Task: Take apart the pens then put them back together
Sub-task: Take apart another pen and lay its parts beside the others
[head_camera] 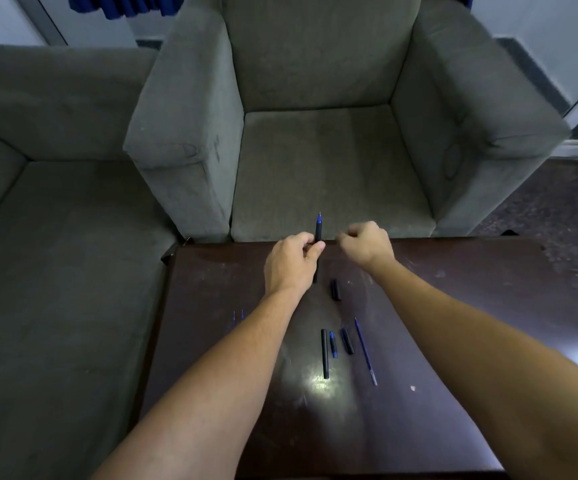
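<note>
My left hand (291,261) grips a black pen (318,233) upright over the far edge of the dark table (453,306), its blue tip pointing up and away. My right hand (367,244) hovers just right of the pen with fingers curled; whether it holds anything small is hidden. On the table lie a black cap (336,289), a black barrel (324,353), a blue tip piece (333,344), another black cap (347,341) and a blue refill (365,351). Two thin blue refill ends (238,317) show left of my left forearm.
A grey armchair (332,161) stands right behind the table's far edge. A grey sofa (55,237) fills the left side. A bright light spot (318,382) reflects on the tabletop near the barrel. Dark floor lies to the right.
</note>
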